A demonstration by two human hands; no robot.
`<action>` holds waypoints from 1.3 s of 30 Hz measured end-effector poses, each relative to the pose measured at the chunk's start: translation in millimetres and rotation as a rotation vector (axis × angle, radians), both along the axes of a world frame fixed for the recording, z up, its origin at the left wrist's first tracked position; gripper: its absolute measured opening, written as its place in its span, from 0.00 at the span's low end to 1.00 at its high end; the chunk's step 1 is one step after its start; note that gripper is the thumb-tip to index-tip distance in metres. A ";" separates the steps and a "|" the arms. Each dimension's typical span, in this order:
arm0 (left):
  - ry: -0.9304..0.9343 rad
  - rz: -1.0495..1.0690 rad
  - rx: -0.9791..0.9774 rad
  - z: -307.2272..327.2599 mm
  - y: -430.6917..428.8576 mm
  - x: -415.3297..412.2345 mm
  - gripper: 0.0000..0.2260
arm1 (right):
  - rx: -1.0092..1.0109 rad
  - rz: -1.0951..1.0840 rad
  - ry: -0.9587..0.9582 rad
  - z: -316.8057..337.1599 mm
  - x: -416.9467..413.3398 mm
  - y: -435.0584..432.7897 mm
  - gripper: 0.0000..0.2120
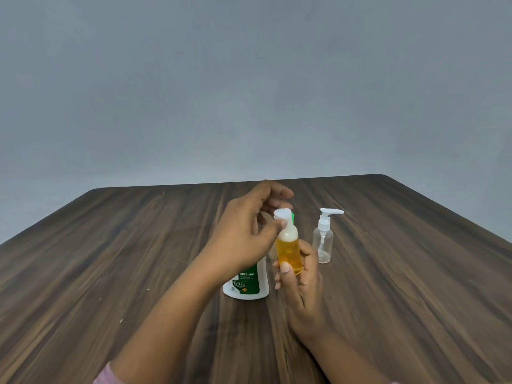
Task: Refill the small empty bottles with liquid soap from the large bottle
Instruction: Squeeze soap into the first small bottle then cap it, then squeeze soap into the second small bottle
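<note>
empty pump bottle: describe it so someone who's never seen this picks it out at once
On the dark wooden table, look just right of the right hand. A small clear bottle stands upright there, alone. Unlike the orange-filled bottle held in that hand, it holds no soap.

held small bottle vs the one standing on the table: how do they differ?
The held bottle is filled with orange soap; the standing bottle is clear and empty. The held bottle is lifted in the right hand, left hand at its pump; the standing bottle rests untouched on the table. Both are small with white pump tops.
</note>
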State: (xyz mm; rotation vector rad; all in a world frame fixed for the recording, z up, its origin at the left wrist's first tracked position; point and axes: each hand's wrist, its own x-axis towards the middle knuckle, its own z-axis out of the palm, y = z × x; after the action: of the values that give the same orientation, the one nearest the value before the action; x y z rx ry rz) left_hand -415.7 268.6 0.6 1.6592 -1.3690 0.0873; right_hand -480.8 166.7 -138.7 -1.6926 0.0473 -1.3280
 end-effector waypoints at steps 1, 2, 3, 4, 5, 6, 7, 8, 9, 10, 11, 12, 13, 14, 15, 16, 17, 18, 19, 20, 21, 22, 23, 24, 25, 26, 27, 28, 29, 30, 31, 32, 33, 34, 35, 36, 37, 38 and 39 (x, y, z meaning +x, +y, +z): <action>0.036 -0.036 0.004 -0.6 0.0 -0.9 0.16 | -0.003 0.002 -0.003 0.4 -0.5 -0.2 0.19; 0.066 -0.054 -0.004 -1.4 -0.1 -2.3 0.15 | -0.004 0.013 -0.006 0.2 -0.7 -0.1 0.18; 0.091 -0.042 -0.026 -2.6 -0.7 -3.6 0.14 | -0.004 0.031 -0.010 -0.1 -0.9 0.0 0.18; 0.116 -0.015 -0.057 -3.9 -1.8 -4.7 0.14 | -0.005 0.046 -0.012 -0.9 -1.1 -0.1 0.18; 0.146 0.003 -0.086 -5.3 -2.8 -5.4 0.14 | -0.007 0.055 -0.012 -1.4 -1.3 -0.1 0.18; 0.181 -0.010 -0.099 -6.7 -3.2 -5.0 0.12 | -0.007 0.058 -0.014 -1.4 -1.2 0.0 0.18; 0.215 -0.050 -0.088 -7.1 -3.4 -4.9 0.12 | -0.007 0.055 -0.017 -1.3 -1.1 -0.3 0.17; 0.241 -0.099 -0.060 -7.3 -3.0 -5.4 0.13 | -0.004 0.052 -0.020 -0.9 -1.0 -0.5 0.17; 0.266 -0.140 -0.037 -7.7 -2.9 -5.6 0.13 | 0.001 0.049 -0.023 -1.1 -0.7 -0.8 0.16; 0.291 -0.153 -0.033 -8.0 -3.2 -6.4 0.13 | 0.005 0.051 -0.026 -1.2 -0.5 -0.9 0.17; 0.319 -0.133 -0.053 -8.5 -4.2 -8.5 0.13 | 0.006 0.056 -0.028 -1.6 -0.8 -1.3 0.17; 0.336 -0.087 -0.093 -9.3 -5.2 -10.5 0.14 | 0.004 0.059 -0.029 -1.9 -0.4 -1.6 0.17; 0.351 -0.045 -0.136 -9.3 -6.6 -12.3 0.13 | 0.001 0.059 -0.033 -1.7 -0.6 -1.5 0.17; 0.370 -0.043 -0.168 -9.5 -7.7 -13.4 0.11 | 0.001 0.060 -0.043 -1.5 -0.9 -1.0 0.17; 0.398 -0.087 -0.180 -9.9 -8.4 -14.1 0.09 | 0.006 0.066 -0.065 -1.4 -1.2 -0.7 0.16; 0.431 -0.164 -0.171 -11.1 -8.4 -14.7 0.09 | 0.014 0.074 -0.093 -1.6 -1.4 -0.7 0.15; 0.461 -0.247 -0.155 -12.0 -7.5 -15.6 0.10 | 0.020 0.079 -0.116 -2.1 -1.6 -0.9 0.15; 0.486 -0.314 -0.145 -12.6 -6.3 -16.8 0.11 | 0.025 0.075 -0.129 -2.2 -1.7 -1.0 0.15; 0.519 -0.350 -0.149 -14.0 -6.6 -18.0 0.13 | 0.029 0.064 -0.134 -2.6 -1.7 -1.4 0.15; 0.561 -0.347 -0.165 -16.1 -7.7 -19.8 0.16 | 0.030 0.052 -0.132 -1.7 -2.3 -1.2 0.15; 0.599 -0.311 -0.188 -18.0 -9.2 -22.5 0.18 | 0.019 0.040 -0.123 0.1 -3.7 -0.7 0.16; 0.615 -0.258 -0.214 -20.2 -10.7 -25.7 0.20 | 0.000 0.025 -0.111 2.0 -4.8 -0.1 0.16; 0.607 -0.207 -0.233 -22.6 -12.5 -28.7 0.19 | -0.021 0.017 -0.100 4.7 -6.7 1.6 0.16; 0.592 -0.176 -0.244 -24.7 -14.2 -30.6 0.17 | -0.034 0.013 -0.094 7.6 -8.5 3.5 0.16; 0.585 -0.173 -0.249 -24.8 -15.7 -32.2 0.13 | -0.042 0.010 -0.095 10.4 -9.8 4.5 0.15; 0.585 -0.197 -0.247 -23.6 -17.1 -33.0 0.09 | -0.044 0.007 -0.104 12.3 -10.1 4.5 0.15; 0.589 -0.234 -0.235 -20.8 -17.5 -33.5 0.08 | -0.039 0.010 -0.115 14.0 -10.2 4.3 0.18; 0.592 -0.278 -0.215 -17.1 -17.5 -32.9 0.07 | -0.029 0.017 -0.117 15.6 -10.6 3.9 0.20; 0.587 -0.327 -0.192 -13.2 -17.7 -31.6 0.07 | -0.023 0.033 -0.118 17.5 -11.8 3.9 0.21; 0.579 -0.374 -0.173 -8.9 -17.6 -30.2 0.06 | -0.021 0.058 -0.121 20.4 -13.5 4.5 0.21; 0.565 -0.400 -0.157 -5.0 -17.2 -29.6 0.06 | -0.022 0.088 -0.121 23.6 -15.4 5.5 0.20; 0.542 -0.399 -0.146 -2.2 -17.5 -28.4 0.08 | -0.016 0.113 -0.109 27.3 -17.1 5.7 0.18; 0.506 -0.374 -0.138 0.8 -17.2 -27.6 0.12 | -0.007 0.132 -0.087 31.2 -18.5 5.3 0.16; 0.459 -0.332 -0.133 3.0 -16.6 -25.0 0.16 | 0.011 0.155 -0.065 34.8 -19.6 4.3 0.14; 0.417 -0.294 -0.136 4.4 -15.4 -21.9 0.19 | 0.039 0.166 -0.054 36.1 -19.7 1.3 0.14; 0.395 -0.268 -0.169 3.8 -13.5 -16.7 0.20 | 0.078 0.168 -0.050 37.2 -20.0 -2.1 0.14; 0.412 -0.248 -0.243 3.3 -9.9 -11.8 0.19 | 0.129 0.152 -0.048 36.5 -20.1 -7.5 0.13; 0.441 -0.220 -0.363 0.8 -6.1 -5.3 0.17 | 0.197 0.132 -0.047 33.9 -20.0 -13.3 0.12; 0.456 -0.165 -0.515 -4.2 -1.6 1.6 0.15 | 0.284 0.116 -0.042 29.5 -19.6 -19.0 0.12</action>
State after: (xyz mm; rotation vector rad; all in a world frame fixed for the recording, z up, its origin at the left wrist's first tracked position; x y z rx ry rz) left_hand -414.1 266.9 -3.7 1.0504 -1.0181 -0.0326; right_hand -500.4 147.7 -109.2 -1.4062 0.1067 -1.2079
